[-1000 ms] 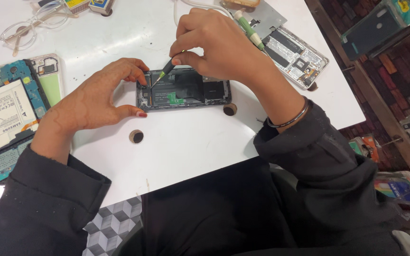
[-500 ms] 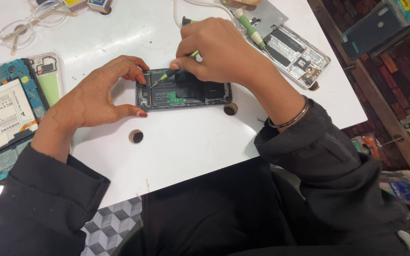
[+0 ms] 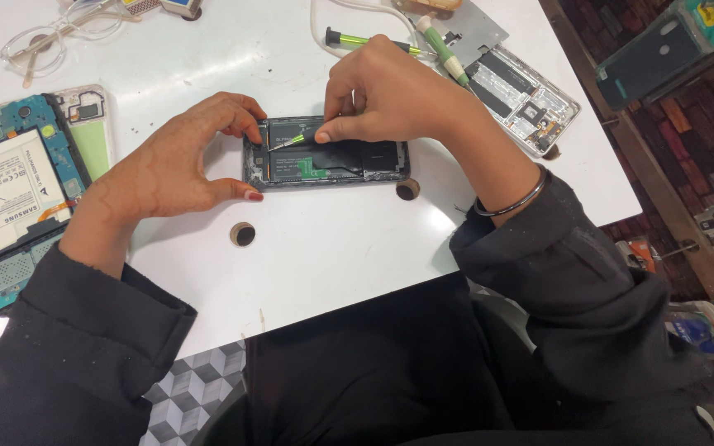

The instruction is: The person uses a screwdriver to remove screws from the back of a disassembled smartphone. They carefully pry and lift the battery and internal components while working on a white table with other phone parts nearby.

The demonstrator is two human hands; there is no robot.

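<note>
The right hand [image 3: 390, 95] pinches a small screwdriver [image 3: 297, 139] over the opened phone [image 3: 328, 157], whose long axis runs left-right, while the left hand [image 3: 179, 161] braces its left end.

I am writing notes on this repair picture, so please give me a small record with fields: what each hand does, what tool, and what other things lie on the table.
surface: white table with round holes
left hand: grips the left end of the opened phone, thumb on the near edge, fingers on the far edge
right hand: pinches a thin green-tipped tool down onto the phone's inside
phone state: back cover off, parts exposed, lying flat
far side: second opened phone, two green-handled screwdrivers
left side: opened blue device with white battery, clear glasses
</note>
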